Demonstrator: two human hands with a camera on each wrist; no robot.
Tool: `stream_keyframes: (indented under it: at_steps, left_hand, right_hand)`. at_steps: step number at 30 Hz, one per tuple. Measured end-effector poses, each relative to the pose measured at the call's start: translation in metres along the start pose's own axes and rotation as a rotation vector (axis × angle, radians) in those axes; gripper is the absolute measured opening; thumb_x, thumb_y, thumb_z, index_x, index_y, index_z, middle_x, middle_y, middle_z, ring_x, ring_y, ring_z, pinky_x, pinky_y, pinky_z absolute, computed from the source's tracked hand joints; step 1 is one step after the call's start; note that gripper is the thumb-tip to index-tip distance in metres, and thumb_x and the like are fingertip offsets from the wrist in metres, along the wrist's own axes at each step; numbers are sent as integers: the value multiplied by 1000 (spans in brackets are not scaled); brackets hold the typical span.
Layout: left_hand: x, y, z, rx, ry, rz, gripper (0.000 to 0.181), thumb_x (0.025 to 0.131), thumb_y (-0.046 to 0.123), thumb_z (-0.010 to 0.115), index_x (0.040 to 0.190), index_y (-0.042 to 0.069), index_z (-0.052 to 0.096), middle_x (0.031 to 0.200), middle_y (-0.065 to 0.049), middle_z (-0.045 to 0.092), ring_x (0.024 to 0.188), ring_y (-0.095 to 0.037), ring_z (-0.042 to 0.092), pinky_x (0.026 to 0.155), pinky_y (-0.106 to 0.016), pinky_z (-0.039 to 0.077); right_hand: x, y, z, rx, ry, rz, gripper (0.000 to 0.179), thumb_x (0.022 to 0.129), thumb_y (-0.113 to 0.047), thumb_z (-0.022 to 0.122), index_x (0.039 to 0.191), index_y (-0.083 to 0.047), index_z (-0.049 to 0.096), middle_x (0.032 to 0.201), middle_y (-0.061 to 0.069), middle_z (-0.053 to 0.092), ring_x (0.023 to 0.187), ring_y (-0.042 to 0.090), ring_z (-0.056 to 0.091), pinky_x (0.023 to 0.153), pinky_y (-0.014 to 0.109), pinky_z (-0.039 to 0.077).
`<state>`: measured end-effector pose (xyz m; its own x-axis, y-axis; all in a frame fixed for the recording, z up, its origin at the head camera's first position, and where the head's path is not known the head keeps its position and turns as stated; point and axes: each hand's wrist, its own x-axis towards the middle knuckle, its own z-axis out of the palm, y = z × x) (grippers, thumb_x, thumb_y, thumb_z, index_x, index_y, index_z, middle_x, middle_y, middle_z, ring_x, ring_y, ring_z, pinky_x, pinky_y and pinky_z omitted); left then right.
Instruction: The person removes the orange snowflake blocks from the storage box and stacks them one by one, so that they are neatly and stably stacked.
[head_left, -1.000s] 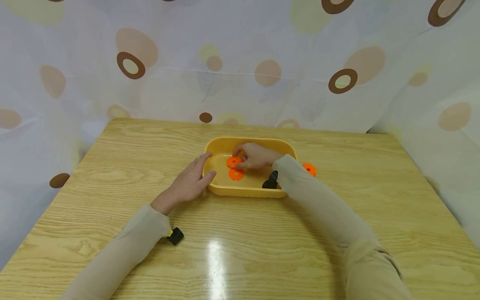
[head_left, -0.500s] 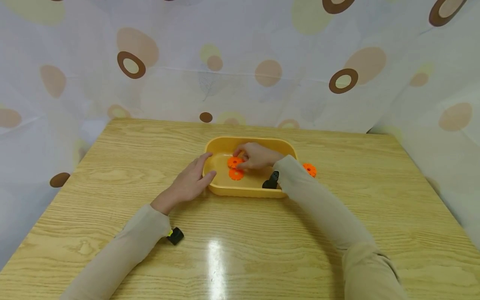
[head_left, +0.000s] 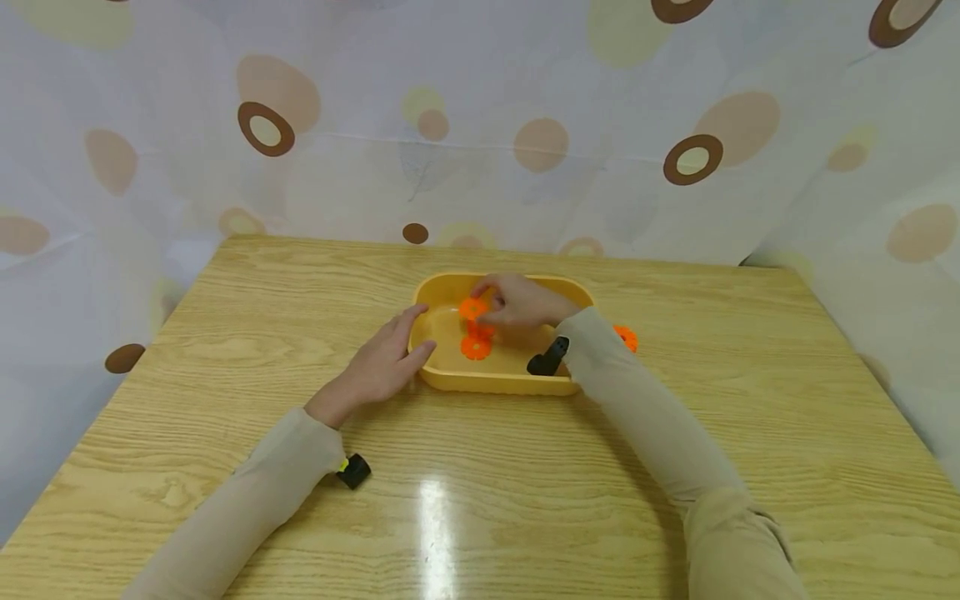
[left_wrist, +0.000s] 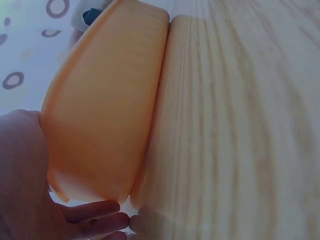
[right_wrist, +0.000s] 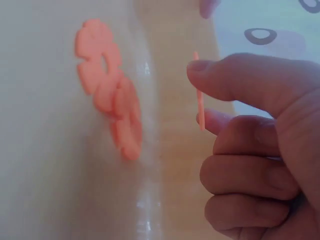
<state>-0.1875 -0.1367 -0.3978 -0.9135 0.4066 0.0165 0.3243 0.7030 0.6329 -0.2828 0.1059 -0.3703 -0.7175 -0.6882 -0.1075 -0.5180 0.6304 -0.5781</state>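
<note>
Nearest the front edge of the tabletop [head_left: 480, 500], both sleeved forearms run up toward the middle; the left hand [head_left: 378, 367] lies flat with straight fingers [left_wrist: 95, 212] pressed against the left wall of the yellow tray [head_left: 442, 379], holding nothing; over the tray the right hand [head_left: 521, 302] hovers, thumb and forefinger pinching an orange flower disc [head_left: 472, 308] on edge, the other fingers [right_wrist: 240, 175] curled; that disc now sits raised clear of the tray floor, where a second ago it lay low among the others; two orange discs [head_left: 477, 343] remain overlapping on the tray floor; beyond the right sleeve, another orange disc [head_left: 626, 337] lies on the tabletop just beside the tray's right wall.
</note>
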Motion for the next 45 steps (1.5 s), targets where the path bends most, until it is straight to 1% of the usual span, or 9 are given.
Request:
stream_keyframes:
  at_steps: [4, 9, 14, 17, 23, 25, 36, 41, 45]
  left_hand:
    - [0, 2, 0, 2, -1, -1, 61, 102, 35, 41, 151, 7, 20, 153, -23, 30, 139, -39, 33, 111, -55, 31]
    - [-1, 3, 0, -1, -1, 1, 60, 102, 35, 41, 151, 7, 21, 152, -23, 31, 139, -39, 33, 110, -55, 31]
    - [-1, 4, 0, 0, -2, 3, 60, 102, 35, 41, 151, 7, 21, 152, -23, 31, 139, -39, 33, 110, -55, 31]
    - [-1, 4, 1, 0, -2, 2, 61, 102, 36, 41, 151, 7, 21, 152, -23, 31, 138, -40, 34, 110, -55, 31]
    - [-2, 4, 1, 4, -5, -4, 61, 102, 36, 40, 151, 7, 20, 153, -23, 30, 139, -39, 34, 110, -55, 31]
    - [-2, 4, 0, 5, -5, -7, 61, 102, 37, 40, 151, 8, 20, 153, -22, 30, 139, -39, 33, 110, -55, 31]
    - [-2, 4, 0, 12, 5, -2, 61, 102, 36, 41, 151, 7, 21, 152, -22, 31, 138, -39, 34, 110, -54, 31]
    - [-2, 4, 1, 14, 8, -4, 61, 101, 36, 42, 151, 7, 21, 152, -22, 32, 138, -38, 35, 110, -54, 32]
    - [-2, 4, 0, 18, 8, -2, 60, 102, 35, 42, 151, 7, 21, 151, -23, 32, 137, -38, 36, 110, -53, 32]
  right_hand:
    - [-2, -2, -5, 10, 44, -20, 41, 91, -17, 66, 125, 3, 54, 56, -3, 36, 48, 10, 30, 53, 24, 31]
    - [-6, -4, -10, 36, 74, -34, 42, 91, -15, 67, 126, 3, 54, 55, -4, 37, 47, 10, 31, 54, 24, 33]
    - [-10, -7, -14, 75, 66, -30, 43, 92, -16, 65, 129, 2, 53, 53, -4, 35, 45, 11, 28, 52, 24, 31]
    - [-11, -7, -17, 74, 57, -32, 44, 93, -16, 64, 131, 2, 52, 53, -4, 35, 45, 10, 28, 52, 24, 31]
    - [-16, -9, -25, 67, 71, -23, 43, 93, -17, 65, 130, 0, 52, 55, -3, 35, 47, 11, 30, 59, 25, 36]
    - [-19, -11, -29, 70, 72, -20, 43, 93, -18, 64, 130, -1, 52, 55, -3, 34, 48, 11, 30, 61, 25, 36]
    - [-39, -7, -43, 115, 46, -50, 41, 95, -15, 60, 132, 2, 50, 55, -3, 32, 46, 9, 25, 60, 26, 35]
    - [-50, -4, -47, 115, 56, -42, 40, 95, -16, 61, 130, 2, 51, 54, -4, 31, 45, 8, 24, 60, 26, 36]
    - [-60, 2, -48, 116, 77, -29, 40, 94, -15, 62, 129, 2, 52, 54, -4, 30, 45, 7, 24, 60, 24, 36]
